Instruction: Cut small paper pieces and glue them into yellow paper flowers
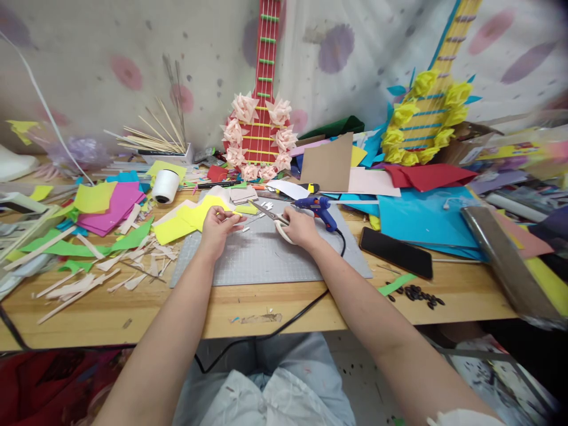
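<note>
Small yellow piece (pixel 238 213) is pinched in left hand (pixel 217 229), scissors (pixel 268 214) pointing toward it are gripped in right hand (pixel 302 228), trimming step is suggested, and piece and scissors being brought together is probably called for next.

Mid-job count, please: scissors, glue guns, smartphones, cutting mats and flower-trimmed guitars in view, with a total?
Scissors: 1
Glue gun: 1
Smartphone: 1
Cutting mat: 1
Flower-trimmed guitars: 2 (red guitar, yellow guitar)
Total: 6
</note>
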Tool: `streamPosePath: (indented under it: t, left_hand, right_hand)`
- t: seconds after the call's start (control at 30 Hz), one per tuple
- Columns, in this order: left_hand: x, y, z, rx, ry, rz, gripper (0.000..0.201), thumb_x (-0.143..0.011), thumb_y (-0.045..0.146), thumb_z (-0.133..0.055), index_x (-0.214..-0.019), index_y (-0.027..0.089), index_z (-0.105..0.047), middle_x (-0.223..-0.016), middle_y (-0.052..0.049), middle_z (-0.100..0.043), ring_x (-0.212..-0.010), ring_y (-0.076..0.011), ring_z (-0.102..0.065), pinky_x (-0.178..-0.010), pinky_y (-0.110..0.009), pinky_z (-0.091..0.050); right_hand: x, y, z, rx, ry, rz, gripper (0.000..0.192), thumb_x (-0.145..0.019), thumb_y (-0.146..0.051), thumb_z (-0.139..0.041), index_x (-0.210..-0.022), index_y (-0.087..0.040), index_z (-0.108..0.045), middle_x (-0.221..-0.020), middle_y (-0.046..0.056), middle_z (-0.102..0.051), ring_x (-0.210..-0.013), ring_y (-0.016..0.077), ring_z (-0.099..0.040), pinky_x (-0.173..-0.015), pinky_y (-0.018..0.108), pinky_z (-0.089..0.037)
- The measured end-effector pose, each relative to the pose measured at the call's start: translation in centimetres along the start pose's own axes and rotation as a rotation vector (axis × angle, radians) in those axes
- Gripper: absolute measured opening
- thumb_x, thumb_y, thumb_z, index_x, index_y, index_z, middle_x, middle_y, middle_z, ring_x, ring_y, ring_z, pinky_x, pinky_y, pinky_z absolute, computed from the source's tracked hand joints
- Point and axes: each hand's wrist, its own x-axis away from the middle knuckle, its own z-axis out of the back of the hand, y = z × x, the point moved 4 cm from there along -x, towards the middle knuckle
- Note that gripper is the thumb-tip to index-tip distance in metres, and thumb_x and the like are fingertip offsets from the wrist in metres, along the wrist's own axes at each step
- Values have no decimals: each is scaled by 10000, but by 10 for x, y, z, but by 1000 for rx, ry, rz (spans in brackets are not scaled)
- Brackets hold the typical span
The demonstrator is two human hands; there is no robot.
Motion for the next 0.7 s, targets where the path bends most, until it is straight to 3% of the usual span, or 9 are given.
streamPosePath:
  t: [0.2, 0.37, 0.53, 0.7]
  left_hand:
    - [-4, 1, 6, 69, 102, 14, 420, -497, 193, -702, -723, 200, -347, -654, 78, -513, -698, -177, -663, -534, -224, -489]
    - [-7, 2, 12, 135, 186, 34, 401, -479, 164, -697, -715, 199, -375, -635, 84, -510, -579, -102, -609, -463, -172, -422]
    - [-7, 5, 16, 221, 249, 123, 393, -476, 142, -710, -711, 195, -400, -628, 71, -537, -541, -65, -563, -429, -143, -366]
    - [-5, 5, 16, 265, 222, 148, 380, -491, 149, -728, -731, 186, -436, -655, 55, -568, -562, -48, -551, -411, -119, -306]
  right_hand:
    - [5, -13, 7, -158, -98, -37, 364, -693, -507, -563, -887, -207, -496, -816, 23, -625, -704, 166, -540, -563, 237, -311]
    - [-14, -29, 20, -289, -180, 29, 411, -699, -474, -563, -980, -192, -461, -888, 32, -615, -704, 148, -541, -563, 228, -364]
    - [-62, -44, 34, -23, -22, 172, 264, -712, -230, -536, -971, -180, -526, -985, 75, -620, -848, 192, -560, -683, 265, -401]
    - [-101, -50, 17, 206, -11, 189, 246, -700, -176, -538, -938, -169, -599, -1022, 106, -621, -918, 217, -569, -742, 281, -422]
